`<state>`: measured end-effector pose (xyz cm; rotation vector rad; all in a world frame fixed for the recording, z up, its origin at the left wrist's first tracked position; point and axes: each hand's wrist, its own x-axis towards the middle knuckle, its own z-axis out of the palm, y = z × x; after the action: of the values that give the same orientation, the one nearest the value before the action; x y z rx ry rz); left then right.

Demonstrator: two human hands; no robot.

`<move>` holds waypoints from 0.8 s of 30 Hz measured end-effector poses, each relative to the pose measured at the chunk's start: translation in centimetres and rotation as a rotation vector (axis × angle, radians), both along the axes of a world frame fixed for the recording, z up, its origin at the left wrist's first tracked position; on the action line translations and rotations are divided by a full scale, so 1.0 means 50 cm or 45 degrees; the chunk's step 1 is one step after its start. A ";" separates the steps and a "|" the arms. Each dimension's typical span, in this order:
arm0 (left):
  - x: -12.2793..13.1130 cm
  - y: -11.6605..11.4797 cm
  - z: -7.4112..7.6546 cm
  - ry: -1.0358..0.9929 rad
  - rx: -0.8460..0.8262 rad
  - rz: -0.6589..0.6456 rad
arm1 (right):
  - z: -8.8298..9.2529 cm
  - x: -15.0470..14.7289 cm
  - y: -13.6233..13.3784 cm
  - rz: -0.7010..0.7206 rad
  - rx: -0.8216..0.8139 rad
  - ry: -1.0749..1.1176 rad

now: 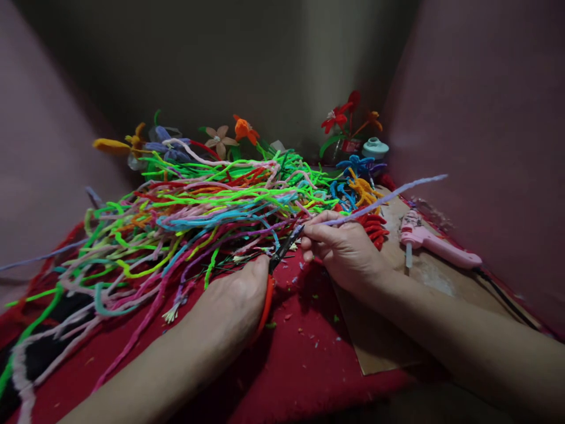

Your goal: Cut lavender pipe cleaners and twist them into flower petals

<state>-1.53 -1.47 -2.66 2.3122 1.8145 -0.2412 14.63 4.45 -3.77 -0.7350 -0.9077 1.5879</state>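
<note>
My left hand (238, 294) grips a pair of scissors with red handles (266, 303). Its dark blades (286, 244) point up and right toward my other hand. My right hand (342, 247) pinches one end of a lilac pipe cleaner (388, 197), which slants up to the right. The blade tips sit right by the pinched end. A big loose pile of pipe cleaners in many colours (198, 218) lies just beyond both hands on the red cloth (300, 359).
A pink glue gun (435, 242) lies on a cardboard sheet (424, 282) at the right, its cord trailing off. Finished pipe-cleaner flowers (342, 121) and a small pale pot (375, 147) stand at the back. Walls close in on both sides.
</note>
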 end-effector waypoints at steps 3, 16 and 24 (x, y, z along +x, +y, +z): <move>-0.004 0.003 -0.004 -0.025 0.064 0.003 | -0.001 0.000 -0.001 0.025 0.010 -0.030; 0.003 0.000 -0.018 0.062 0.154 -0.043 | 0.000 -0.003 -0.005 -0.021 -0.075 -0.061; 0.011 -0.006 -0.027 0.202 0.167 -0.055 | -0.010 -0.002 -0.002 -0.057 -0.050 -0.097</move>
<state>-0.97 -1.78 -4.00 2.4883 1.9084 -0.3307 14.51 4.36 -4.30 -0.8430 -0.9110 1.5508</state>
